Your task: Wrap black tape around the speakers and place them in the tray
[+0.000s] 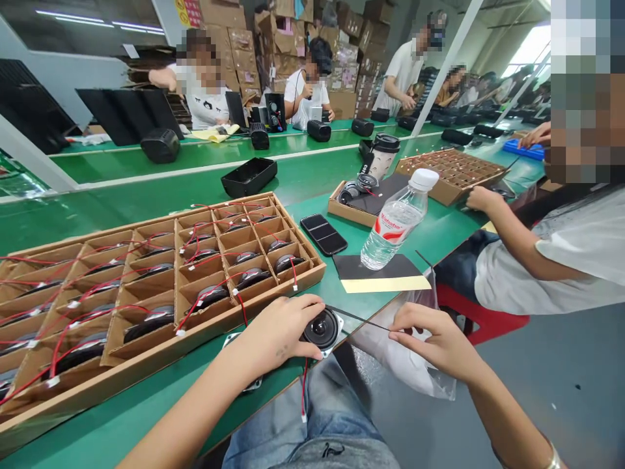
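Note:
My left hand grips a small round loudspeaker with a black cone and a silver square frame, at the edge of the green table. Its red lead hangs down over my lap, ending in a white plug. Between thumb and fingers of my right hand, a thin black strip is pinched. The strip runs taut-looking from the speaker's upper rim to those fingertips. Under my left forearm lies another speaker frame, mostly hidden.
A divided cardboard box of wired speakers fills the left. Beyond are a phone, a water bottle on black sheets with yellow backing, a small carton and a black housing. A co-worker's arm is at right.

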Demonstrator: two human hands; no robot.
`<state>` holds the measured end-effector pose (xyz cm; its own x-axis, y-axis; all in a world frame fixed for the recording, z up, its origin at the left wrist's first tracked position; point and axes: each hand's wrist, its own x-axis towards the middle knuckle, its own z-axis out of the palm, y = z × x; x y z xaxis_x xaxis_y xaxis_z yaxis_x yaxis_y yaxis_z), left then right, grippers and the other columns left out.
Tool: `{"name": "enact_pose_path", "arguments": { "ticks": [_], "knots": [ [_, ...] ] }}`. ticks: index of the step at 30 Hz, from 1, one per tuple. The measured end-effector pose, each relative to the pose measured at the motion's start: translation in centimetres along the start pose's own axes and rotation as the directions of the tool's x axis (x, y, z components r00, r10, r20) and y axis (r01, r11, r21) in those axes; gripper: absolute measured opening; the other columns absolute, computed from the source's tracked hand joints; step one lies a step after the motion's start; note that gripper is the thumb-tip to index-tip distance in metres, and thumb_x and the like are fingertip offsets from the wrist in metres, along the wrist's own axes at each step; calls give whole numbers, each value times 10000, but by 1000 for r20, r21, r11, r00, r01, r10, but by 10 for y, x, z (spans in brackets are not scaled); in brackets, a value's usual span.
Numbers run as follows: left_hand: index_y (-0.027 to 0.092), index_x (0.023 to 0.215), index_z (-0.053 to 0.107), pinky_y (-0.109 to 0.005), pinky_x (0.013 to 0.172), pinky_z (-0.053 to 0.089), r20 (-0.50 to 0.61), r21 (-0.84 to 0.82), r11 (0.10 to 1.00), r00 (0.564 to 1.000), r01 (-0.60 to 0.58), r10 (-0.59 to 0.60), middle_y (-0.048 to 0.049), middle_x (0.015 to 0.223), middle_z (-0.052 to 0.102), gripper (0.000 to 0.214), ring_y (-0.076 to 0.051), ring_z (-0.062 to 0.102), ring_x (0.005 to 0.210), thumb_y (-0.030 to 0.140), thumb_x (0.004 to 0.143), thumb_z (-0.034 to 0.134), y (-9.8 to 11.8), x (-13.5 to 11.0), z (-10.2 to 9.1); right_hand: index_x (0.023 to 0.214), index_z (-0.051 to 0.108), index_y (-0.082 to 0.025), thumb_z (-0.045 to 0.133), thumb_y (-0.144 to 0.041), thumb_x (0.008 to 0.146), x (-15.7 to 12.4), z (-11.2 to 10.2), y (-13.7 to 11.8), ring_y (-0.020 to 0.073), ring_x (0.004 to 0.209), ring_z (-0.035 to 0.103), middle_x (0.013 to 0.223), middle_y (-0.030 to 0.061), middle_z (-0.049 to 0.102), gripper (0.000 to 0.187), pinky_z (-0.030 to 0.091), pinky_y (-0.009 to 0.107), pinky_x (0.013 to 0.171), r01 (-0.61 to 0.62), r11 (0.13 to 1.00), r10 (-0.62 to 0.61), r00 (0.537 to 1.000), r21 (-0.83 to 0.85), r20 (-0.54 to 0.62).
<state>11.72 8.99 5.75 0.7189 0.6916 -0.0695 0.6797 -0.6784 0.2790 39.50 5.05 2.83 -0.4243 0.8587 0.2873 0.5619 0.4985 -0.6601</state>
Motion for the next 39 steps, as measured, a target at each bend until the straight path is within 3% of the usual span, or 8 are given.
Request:
{"name": "enact_pose_path", "arguments": {
  "ticks": [4, 12, 25, 29, 32, 39],
  "knots": [
    [160, 1203, 469, -391, 840, 446, -30, 50, 995, 996, 88, -86, -89, 1239, 511, 604, -253, 564, 984, 469, 711, 635, 10, -6, 7, 738, 599, -176, 529, -230, 868, 3, 6, 7, 142, 640, 544, 706, 42, 598, 157, 422, 248, 541, 42, 998, -41, 999, 41, -27],
    [165, 1225, 464, -344, 827, 460, -49, 109, 973, 979, 202, -197, -82, 1162, 537, 646, -232, 573, 948, 514, 704, 617, 23, -9, 13, 749, 615, -180, 544, -251, 864, 7, 12, 7, 136, 636, 557, 706, 37, 598, 153, 438, 245, 552, 51, 997, -50, 998, 60, -25],
    [208, 1267, 441, -363, 743, 478, -67, 265, 933, 970, 244, -235, -106, 1096, 549, 639, -247, 589, 905, 539, 736, 572, 33, -8, 17, 757, 594, -180, 532, -170, 864, 8, 16, -6, 127, 649, 551, 691, 28, 589, 124, 443, 228, 570, 179, 984, -179, 984, -15, -16],
    [198, 1247, 451, -353, 739, 460, -74, 262, 927, 964, 267, -257, -97, 1090, 566, 634, -234, 596, 886, 540, 731, 584, 34, -8, 19, 755, 600, -184, 523, -192, 868, 9, 14, -7, 127, 631, 556, 684, 29, 592, 137, 448, 230, 551, 162, 986, -164, 986, -46, -40],
    [179, 1198, 473, -356, 759, 443, -114, 207, 934, 956, 290, -271, -89, 1114, 574, 612, -235, 583, 932, 562, 730, 569, 33, -12, 23, 761, 608, -183, 541, -202, 856, 19, 9, -9, 132, 612, 555, 687, 36, 599, 118, 449, 240, 535, 144, 986, -155, 980, -89, -127],
    [172, 1215, 453, -385, 789, 438, -119, 162, 930, 942, 330, -314, -78, 1180, 557, 623, -239, 567, 984, 549, 733, 573, 34, -16, 26, 763, 624, -189, 566, -157, 831, 64, -2, -22, 116, 616, 557, 705, 24, 605, 94, 457, 223, 526, 275, 937, -324, 913, -213, -248]
  ]
}}
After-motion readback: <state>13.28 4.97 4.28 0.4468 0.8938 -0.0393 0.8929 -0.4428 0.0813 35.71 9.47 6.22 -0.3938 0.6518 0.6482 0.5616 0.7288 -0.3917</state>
